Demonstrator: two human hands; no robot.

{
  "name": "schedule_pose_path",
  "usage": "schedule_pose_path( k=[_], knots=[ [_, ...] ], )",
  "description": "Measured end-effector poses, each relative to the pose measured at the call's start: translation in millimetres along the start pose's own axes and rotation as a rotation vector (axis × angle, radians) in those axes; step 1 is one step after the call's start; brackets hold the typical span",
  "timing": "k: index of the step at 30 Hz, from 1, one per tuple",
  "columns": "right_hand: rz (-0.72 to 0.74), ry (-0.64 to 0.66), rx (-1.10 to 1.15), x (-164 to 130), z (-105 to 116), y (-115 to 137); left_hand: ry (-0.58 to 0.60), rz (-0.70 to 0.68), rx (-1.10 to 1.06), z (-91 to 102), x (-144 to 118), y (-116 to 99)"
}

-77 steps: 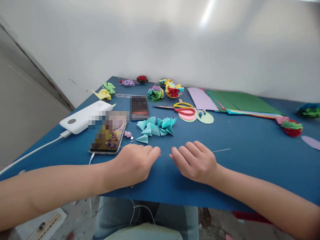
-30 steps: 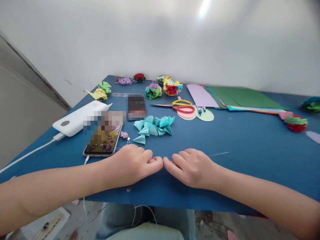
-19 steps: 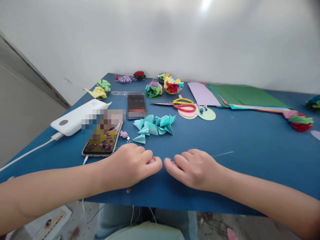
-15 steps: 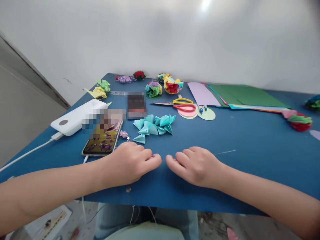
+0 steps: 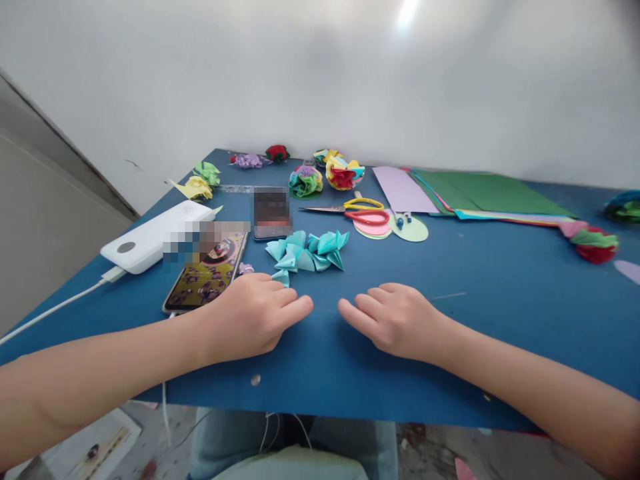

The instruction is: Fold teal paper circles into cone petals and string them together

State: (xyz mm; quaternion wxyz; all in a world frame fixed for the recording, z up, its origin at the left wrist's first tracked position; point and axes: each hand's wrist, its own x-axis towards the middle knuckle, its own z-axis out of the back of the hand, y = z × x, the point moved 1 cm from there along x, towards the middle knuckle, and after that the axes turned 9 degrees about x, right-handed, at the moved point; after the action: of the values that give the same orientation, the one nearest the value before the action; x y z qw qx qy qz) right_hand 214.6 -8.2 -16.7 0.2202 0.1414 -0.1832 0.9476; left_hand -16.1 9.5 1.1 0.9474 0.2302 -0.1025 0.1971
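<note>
My left hand (image 5: pixel 260 313) is closed near the front of the blue table, its fingers curled and the index finger pointing right. It is beside a phone (image 5: pixel 207 277) and partly covers the nearest of several folded turquoise paper pieces (image 5: pixel 300 257). Across a short gap, my right hand (image 5: pixel 393 320) is closed too, its index finger pointing left toward the other hand. Nothing shows in either hand; the undersides of the fingers are hidden. Scissors (image 5: pixel 350 211) with yellow and red handles lie beyond the turquoise pieces.
At the left lies a white power bank (image 5: pixel 157 237) with a cable. Crumpled paper flowers (image 5: pixel 345 175) line the back. Coloured paper sheets (image 5: pixel 500 190) and paper ovals (image 5: pixel 410 227) lie back right. A dark device (image 5: pixel 271 213) is blurred out. A thin thread-like strip (image 5: pixel 449 295) lies right.
My hands have moved slightly apart and a little farther up the table. The left hand now covers more of the nearest turquoise piece. The objects on the table stay put.
</note>
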Motion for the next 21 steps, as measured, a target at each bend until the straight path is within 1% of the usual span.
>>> schedule_pose_path(
  k=[3,5,7,9,12,15,21],
  knots=[
    [-0.067,-0.047,0.029,1,-5,-2,-0.021,0.036,-0.010,-3.8,1,-2],
    [-0.106,-0.056,0.084,4,-7,2,-0.018,0.043,-0.046,-5.7,2,-7],
    [-0.087,-0.072,0.138,7,-8,10,-0.025,0.029,-0.096,-6.7,3,-14],
    [-0.056,-0.126,0.152,9,-6,17,-0.050,0.009,-0.126,-6.4,2,-20],
    [-0.039,-0.179,0.146,10,-3,22,-0.095,0.005,-0.125,-3.6,0,-21],
    [-0.033,-0.171,0.147,9,-1,21,-0.125,-0.001,-0.106,1.0,-1,-18],
    [-0.009,-0.157,0.145,10,0,21,-0.097,-0.019,-0.052,4.0,1,-16]
  ],
)
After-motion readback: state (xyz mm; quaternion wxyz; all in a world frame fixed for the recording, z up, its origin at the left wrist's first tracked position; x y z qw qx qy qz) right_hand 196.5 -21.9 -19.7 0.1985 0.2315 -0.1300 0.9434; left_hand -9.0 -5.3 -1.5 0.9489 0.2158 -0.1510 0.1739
